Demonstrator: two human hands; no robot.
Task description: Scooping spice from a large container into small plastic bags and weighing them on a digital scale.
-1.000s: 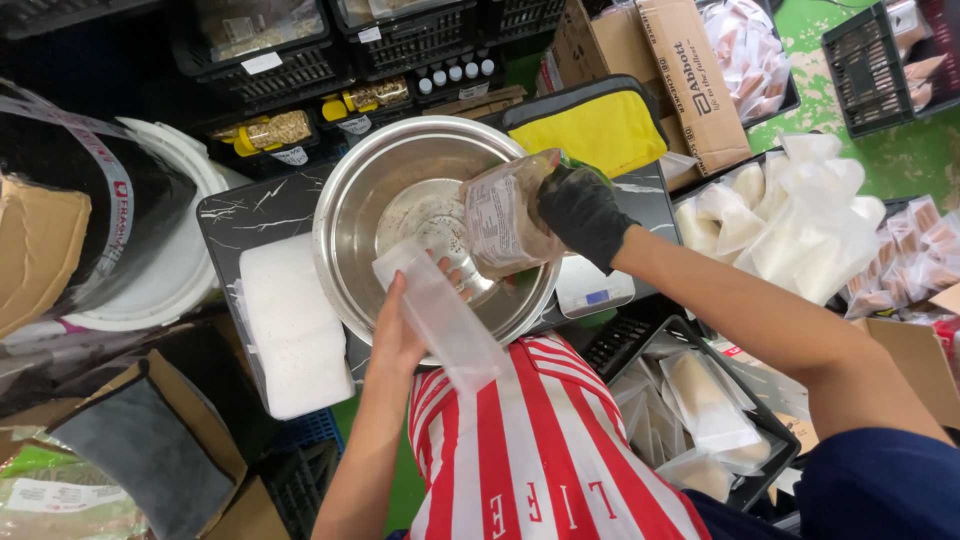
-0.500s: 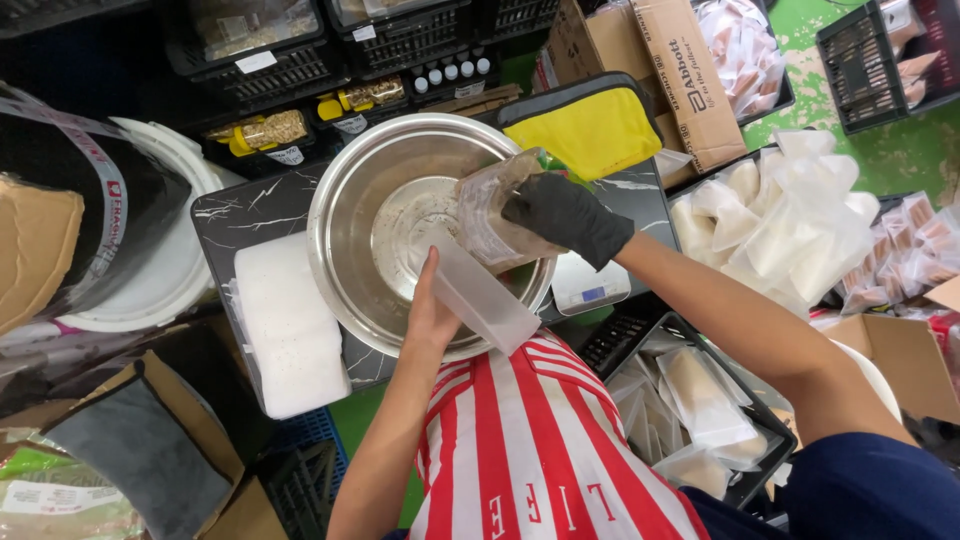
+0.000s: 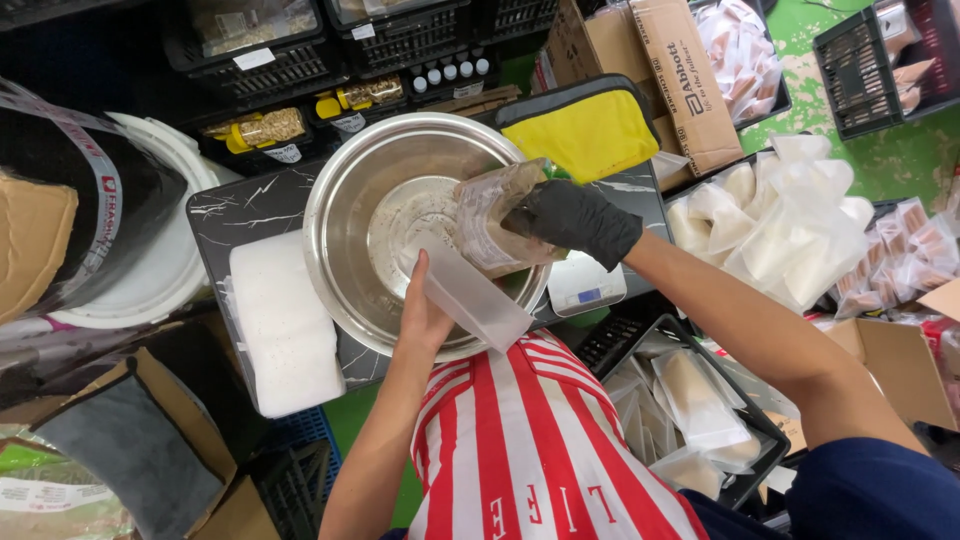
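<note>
The right hand (image 3: 575,218), in a black glove, has its fingers (image 3: 528,222) curled closed around a clear plastic jar (image 3: 497,228) of brownish contents; the thumb side is hidden, so the exact grip cannot be told. The jar lies tilted nearly on its side, long axis running from the gloved fingers toward the left, its far end over the middle of a large steel bowl (image 3: 350,190). The left hand (image 3: 422,312), bare, holds a clear rectangular plastic container (image 3: 470,298); its fingers lie together under and behind the container, the thumb pressed on the near edge. The container's long axis runs diagonally, from the upper left just beyond the fingertips to the lower right, over the bowl's near rim. Jar and container are touching or nearly so, just between the 2 hands. Beside the gloved fingers, to the right, sits a small white scale (image 3: 586,284). Left of the bare fingers lies a white foam pad (image 3: 280,325).
</note>
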